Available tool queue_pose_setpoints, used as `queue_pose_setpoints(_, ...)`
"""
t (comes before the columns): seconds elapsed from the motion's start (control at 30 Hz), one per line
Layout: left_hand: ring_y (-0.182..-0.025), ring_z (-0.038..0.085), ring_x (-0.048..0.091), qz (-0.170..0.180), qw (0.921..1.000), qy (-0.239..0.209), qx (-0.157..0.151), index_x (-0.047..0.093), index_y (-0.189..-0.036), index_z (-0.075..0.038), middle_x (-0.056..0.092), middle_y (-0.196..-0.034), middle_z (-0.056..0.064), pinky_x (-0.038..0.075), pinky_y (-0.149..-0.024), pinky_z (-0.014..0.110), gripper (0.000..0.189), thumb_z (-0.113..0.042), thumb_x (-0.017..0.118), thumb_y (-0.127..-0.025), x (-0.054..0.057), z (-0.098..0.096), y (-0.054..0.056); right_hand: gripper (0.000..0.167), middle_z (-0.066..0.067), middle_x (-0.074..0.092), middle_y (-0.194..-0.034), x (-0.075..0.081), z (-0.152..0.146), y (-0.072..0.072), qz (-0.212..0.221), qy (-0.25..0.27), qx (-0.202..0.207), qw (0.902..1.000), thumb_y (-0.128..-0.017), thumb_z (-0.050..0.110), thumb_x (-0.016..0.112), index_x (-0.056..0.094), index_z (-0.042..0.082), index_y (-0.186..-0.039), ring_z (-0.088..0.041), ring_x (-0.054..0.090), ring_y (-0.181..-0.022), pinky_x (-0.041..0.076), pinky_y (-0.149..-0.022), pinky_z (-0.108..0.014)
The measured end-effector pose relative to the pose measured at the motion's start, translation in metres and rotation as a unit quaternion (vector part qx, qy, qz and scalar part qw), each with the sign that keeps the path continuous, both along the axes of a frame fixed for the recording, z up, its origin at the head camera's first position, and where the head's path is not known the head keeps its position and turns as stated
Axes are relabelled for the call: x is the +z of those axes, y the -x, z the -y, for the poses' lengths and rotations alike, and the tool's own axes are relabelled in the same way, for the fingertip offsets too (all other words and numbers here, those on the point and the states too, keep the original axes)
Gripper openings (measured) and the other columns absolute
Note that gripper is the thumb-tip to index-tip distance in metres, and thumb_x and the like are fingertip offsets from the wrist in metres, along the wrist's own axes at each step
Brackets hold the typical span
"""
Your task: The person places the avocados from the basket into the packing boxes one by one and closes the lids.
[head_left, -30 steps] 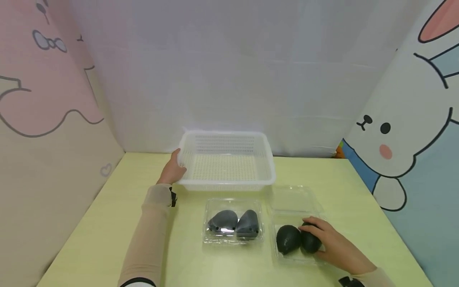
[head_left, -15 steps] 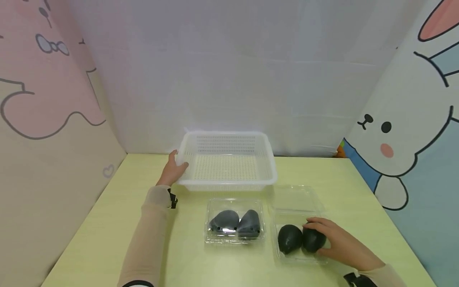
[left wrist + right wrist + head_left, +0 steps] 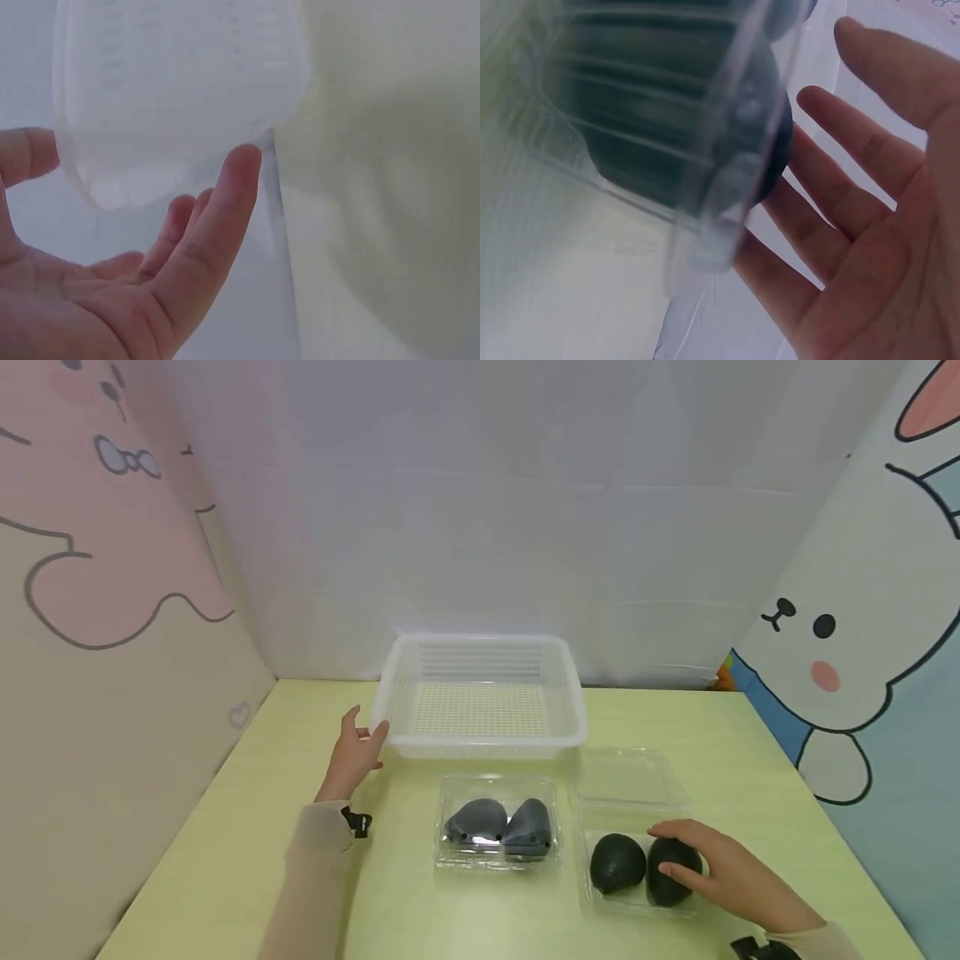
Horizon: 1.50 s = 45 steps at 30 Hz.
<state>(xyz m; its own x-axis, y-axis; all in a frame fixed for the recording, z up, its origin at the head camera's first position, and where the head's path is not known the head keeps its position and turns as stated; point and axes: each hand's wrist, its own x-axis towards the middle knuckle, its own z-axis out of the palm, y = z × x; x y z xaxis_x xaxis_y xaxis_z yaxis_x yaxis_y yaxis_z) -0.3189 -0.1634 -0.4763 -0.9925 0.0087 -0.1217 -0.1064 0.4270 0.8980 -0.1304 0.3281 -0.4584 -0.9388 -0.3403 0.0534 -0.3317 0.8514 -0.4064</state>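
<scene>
A white plastic basket (image 3: 487, 743) stands at the back of the table. My left hand (image 3: 352, 758) is at its front-left corner, fingers spread; in the left wrist view the thumb is beside the basket's rim and the fingers reach below its underside. On the right, an open clear plastic box (image 3: 633, 906) holds a dark green avocado (image 3: 618, 863) and a second avocado (image 3: 666, 850). My right hand (image 3: 742, 872) is at the second one's right side, with loosely extended fingers. In the right wrist view the box wall hides part of the avocado.
A closed clear box (image 3: 495, 785) with two dark avocado-like fruits sits front centre, between the basket and me. The open box's lid (image 3: 622, 777) lies back on the table (image 3: 420, 918). A white curtain (image 3: 480, 527) hangs behind, with printed panels at both sides.
My left hand has let go of the basket rim and drawn slightly back toward me. The second avocado now stands apart from the first, and my right hand's fingers have loosened beside it.
</scene>
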Motion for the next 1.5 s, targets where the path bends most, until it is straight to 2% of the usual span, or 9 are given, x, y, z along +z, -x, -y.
queue_pose_setpoints(0.17, -0.098, 0.037, 0.061, -0.034, 0.9977, 0.002, 0.058, 0.005, -0.154, -0.005, 0.049, -0.13, 0.023, 0.051, -0.074, 0.039, 0.078, -0.041, 0.048, -0.099, -0.009, -0.014, -0.03, 0.035, 0.006, 0.064, -0.117, -0.003, 0.0, -0.001, -0.064, 0.0, -0.029, 0.9975, -0.088, 0.028, 0.071, 0.065, 0.017, -0.121, -0.022, 0.061, -0.105, 0.051, -0.082, -0.039)
queue_pose_setpoints(0.3, -0.108, 0.035, 0.058, -0.042, 0.9965, 0.008, 0.072, 0.012, -0.152, -0.002, 0.051, -0.128, 0.022, 0.05, -0.08, 0.044, 0.075, -0.036, 0.051, -0.099, -0.013, -0.027, -0.048, 0.035, 0.003, 0.064, -0.117, -0.006, -0.003, -0.001, -0.11, 0.015, -0.051, 0.9925, -0.087, 0.019, 0.072, 0.065, 0.015, -0.121, -0.021, 0.061, -0.103, 0.052, -0.079, -0.039)
queue_pose_setpoints(0.47, -0.103, 0.034, 0.059, -0.052, 0.9972, 0.034, 0.043, 0.028, -0.143, 0.002, 0.055, -0.121, 0.022, 0.051, -0.072, 0.041, 0.066, -0.029, 0.061, -0.094, -0.011, -0.044, -0.063, 0.036, -0.003, 0.063, -0.115, -0.01, -0.006, 0.003, -0.141, 0.042, -0.077, 0.986, -0.085, 0.012, 0.073, 0.064, 0.011, -0.12, -0.017, 0.058, -0.102, 0.054, -0.076, -0.036)
queue_pose_setpoints(0.57, -0.094, 0.029, 0.059, -0.061, 0.997, 0.041, 0.026, 0.039, -0.134, 0.002, 0.058, -0.114, 0.019, 0.049, -0.067, 0.037, 0.056, -0.026, 0.064, -0.093, -0.008, -0.054, -0.069, 0.036, -0.006, 0.062, -0.115, -0.01, -0.007, 0.005, -0.157, 0.058, -0.096, 0.9813, -0.084, 0.009, 0.074, 0.064, 0.009, -0.119, -0.011, 0.055, -0.103, 0.051, -0.078, -0.02)
queue_pose_setpoints(0.7, -0.086, 0.024, 0.058, -0.096, 0.9945, 0.041, 0.003, 0.05, -0.124, -0.001, 0.061, -0.105, 0.012, 0.047, -0.067, 0.035, 0.043, -0.024, 0.066, -0.091, -0.004, -0.069, -0.072, 0.036, -0.008, 0.062, -0.114, -0.01, -0.009, 0.007, -0.18, 0.087, -0.122, 0.9721, -0.083, 0.005, 0.074, 0.064, 0.008, -0.118, -0.001, 0.048, -0.105, 0.035, -0.081, 0.001)
queue_pose_setpoints(0.87, -0.083, 0.02, 0.057, -0.141, 0.9883, 0.042, -0.039, 0.055, -0.119, -0.007, 0.059, -0.1, 0.007, 0.048, -0.066, 0.035, 0.033, -0.022, 0.066, -0.092, 0.006, -0.091, -0.069, 0.033, -0.01, 0.061, -0.114, -0.011, -0.012, 0.012, -0.2, 0.112, -0.147, 0.9622, -0.085, 0.005, 0.072, 0.065, 0.004, -0.117, -0.004, 0.048, -0.106, 0.031, -0.083, 0.002)
queue_pose_setpoints(1.0, -0.081, 0.018, 0.055, -0.152, 0.9844, 0.045, -0.077, 0.055, -0.119, -0.009, 0.058, -0.098, 0.004, 0.047, -0.066, 0.035, 0.032, -0.024, 0.065, -0.092, 0.015, -0.109, -0.069, 0.034, -0.013, 0.059, -0.118, -0.011, -0.014, 0.018, -0.179, 0.111, -0.157, 0.9648, -0.088, 0.01, 0.07, 0.063, 0.003, -0.12, -0.023, 0.052, -0.109, 0.038, -0.083, -0.002)
queue_pose_setpoints(1.2, -0.087, 0.02, 0.055, -0.153, 0.9759, 0.043, -0.149, 0.053, -0.125, -0.008, 0.058, -0.105, 0.006, 0.046, -0.07, 0.035, 0.038, -0.028, 0.062, -0.093, 0.031, -0.134, -0.072, 0.042, -0.024, 0.05, -0.127, -0.007, -0.015, 0.024, -0.097, 0.106, -0.17, 0.9749, -0.094, 0.021, 0.065, 0.056, -0.001, -0.128, -0.042, 0.049, -0.115, 0.051, -0.082, -0.05)
queue_pose_setpoints(1.5, -0.09, 0.019, 0.056, -0.158, 0.9655, 0.066, -0.196, 0.05, -0.129, -0.014, 0.058, -0.111, 0.007, 0.047, -0.075, 0.035, 0.04, -0.03, 0.061, -0.094, 0.053, -0.154, -0.072, 0.06, -0.032, 0.037, -0.139, 0.005, -0.023, 0.033, 0.004, 0.084, -0.156, 0.9842, -0.097, 0.032, 0.059, 0.041, -0.004, -0.141, -0.05, 0.042, -0.121, 0.048, -0.086, -0.057)
